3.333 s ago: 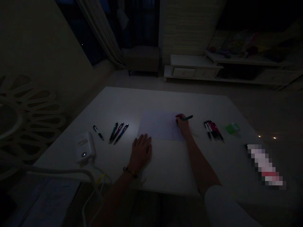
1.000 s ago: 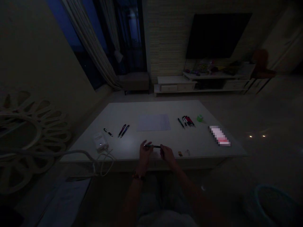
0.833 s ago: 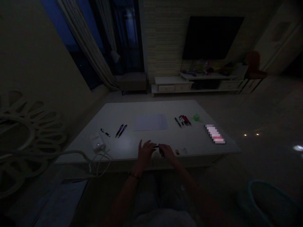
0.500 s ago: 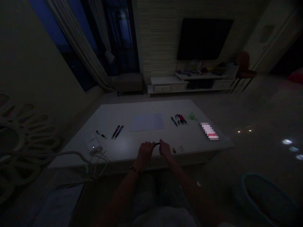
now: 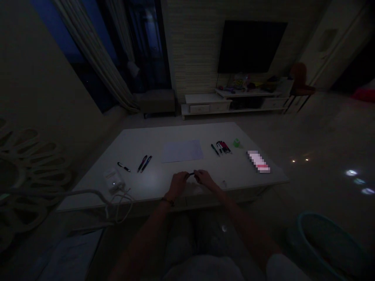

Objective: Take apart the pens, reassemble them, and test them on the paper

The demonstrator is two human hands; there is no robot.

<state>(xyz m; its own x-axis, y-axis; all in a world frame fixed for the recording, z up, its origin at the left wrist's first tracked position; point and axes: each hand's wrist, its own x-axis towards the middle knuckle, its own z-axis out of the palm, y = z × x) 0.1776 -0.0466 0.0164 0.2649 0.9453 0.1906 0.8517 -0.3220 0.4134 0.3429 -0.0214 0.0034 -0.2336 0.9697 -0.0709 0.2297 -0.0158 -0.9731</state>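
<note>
Between my hands, just above the near edge of the white table (image 5: 164, 177), is a slim dark pen (image 5: 191, 174); only a short middle piece of it shows. My left hand (image 5: 179, 183) is closed on its left end. On the right end, the fingers of my right hand (image 5: 202, 177) are pinched together. Beyond the hands lies a sheet of paper (image 5: 182, 151). A small clear piece (image 5: 224, 183) rests to the right of my right wrist. The room is dim, so fine detail on the pen is lost.
Pens (image 5: 144, 164) lie on the left, near a white charger (image 5: 114, 179) with cables. A green pen (image 5: 215, 150), several other pens (image 5: 224, 147), a green cube (image 5: 236, 143) and a phone (image 5: 258, 161) are on the right. A blue basin (image 5: 301, 230) stands on the floor.
My right hand has moved slightly left and up and changed its grip to a fingertip pinch. A small brownish piece beside it is now out of sight behind my right hand or forearm.
</note>
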